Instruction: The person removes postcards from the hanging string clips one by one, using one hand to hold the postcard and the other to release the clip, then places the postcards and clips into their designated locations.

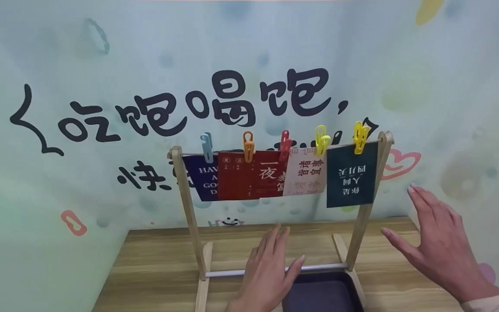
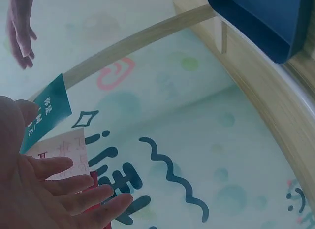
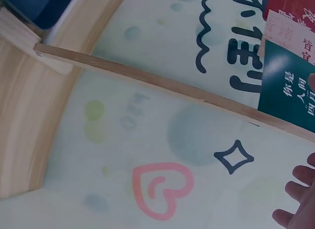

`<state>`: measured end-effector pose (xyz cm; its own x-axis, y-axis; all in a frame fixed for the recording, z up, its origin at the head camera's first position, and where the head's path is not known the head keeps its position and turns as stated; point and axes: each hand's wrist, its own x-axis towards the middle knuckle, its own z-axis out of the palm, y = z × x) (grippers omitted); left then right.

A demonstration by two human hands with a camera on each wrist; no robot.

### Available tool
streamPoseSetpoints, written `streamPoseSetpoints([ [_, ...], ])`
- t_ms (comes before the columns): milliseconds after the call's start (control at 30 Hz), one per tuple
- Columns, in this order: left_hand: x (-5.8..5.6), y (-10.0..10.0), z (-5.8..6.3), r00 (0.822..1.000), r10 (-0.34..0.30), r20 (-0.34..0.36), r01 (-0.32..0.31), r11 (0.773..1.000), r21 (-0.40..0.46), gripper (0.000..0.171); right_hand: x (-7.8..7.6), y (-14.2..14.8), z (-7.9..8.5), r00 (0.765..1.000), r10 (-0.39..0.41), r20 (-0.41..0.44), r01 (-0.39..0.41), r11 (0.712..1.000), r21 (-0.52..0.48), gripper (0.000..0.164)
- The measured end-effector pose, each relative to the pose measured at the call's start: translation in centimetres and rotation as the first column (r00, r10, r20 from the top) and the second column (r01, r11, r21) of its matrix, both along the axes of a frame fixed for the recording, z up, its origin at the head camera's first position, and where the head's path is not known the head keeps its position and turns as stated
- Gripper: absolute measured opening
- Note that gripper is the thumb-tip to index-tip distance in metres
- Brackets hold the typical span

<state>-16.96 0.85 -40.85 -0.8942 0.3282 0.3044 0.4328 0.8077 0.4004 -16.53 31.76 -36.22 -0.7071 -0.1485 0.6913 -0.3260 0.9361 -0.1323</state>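
Observation:
Several cards hang in a row from a line across a wooden rack (image 1: 363,225), each near a coloured clip. They are a dark blue card (image 1: 204,182), red cards (image 1: 236,177), a pink card (image 1: 303,173) and a dark green card (image 1: 349,180) at the right end. A yellow clip (image 1: 361,138) pinches the green card's top. My left hand (image 1: 269,271) is in front of the rack below the cards, fingers extended and holding nothing. To the right of the rack my right hand (image 1: 442,245) is raised, fingers spread, with nothing in it.
A dark tray (image 1: 323,294) sits on the wooden table (image 1: 154,260) at the rack's foot. A white rod (image 1: 228,273) joins the rack's legs low down. Behind stands a pale printed wall (image 1: 102,182) with large black lettering.

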Motion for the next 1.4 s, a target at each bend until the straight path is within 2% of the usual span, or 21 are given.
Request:
streamPoseSetpoints([
  [333, -0.8, 1.6, 1.2, 0.999, -0.01, 0.04, 0.009, 0.999, 0.037, 0.063, -1.2, -0.2, 2.9, 1.0, 0.014, -0.014, -0.013, 0.999, 0.043, 0.094],
  [633, -1.3, 3.4, 1.9, 0.998, -0.021, -0.066, 0.025, 0.998, 0.053, 0.068, -2.3, -0.7, 5.5, 0.999, 0.052, 0.015, -0.053, 0.997, 0.053, 0.094],
  [900, -2.1, 4.6, 2.4, 0.998, -0.024, -0.064, 0.034, 0.987, 0.155, 0.071, -3.3, -0.8, 7.4, 0.99, 0.138, -0.02, -0.136, 0.988, 0.079, 0.096],
  [1000, -2.2, 5.1, 2.5, 0.999, -0.034, -0.032, 0.039, 0.981, 0.193, 0.072, -3.8, -0.8, 8.1, 0.987, 0.157, -0.021, -0.154, 0.983, 0.102, 0.098],
  [1200, -2.8, 6.0, 2.9, 0.996, -0.068, 0.06, 0.047, 0.951, 0.305, 0.072, -4.9, -1.1, 9.9, 0.983, 0.182, -0.007, -0.181, 0.978, 0.103, 0.097],
  [1400, -4.0, 7.1, 2.8, 0.981, -0.116, 0.158, 0.031, 0.89, 0.455, 0.077, -5.9, -1.8, 11.8, 0.98, 0.191, 0.052, -0.196, 0.974, 0.115, 0.091],
])
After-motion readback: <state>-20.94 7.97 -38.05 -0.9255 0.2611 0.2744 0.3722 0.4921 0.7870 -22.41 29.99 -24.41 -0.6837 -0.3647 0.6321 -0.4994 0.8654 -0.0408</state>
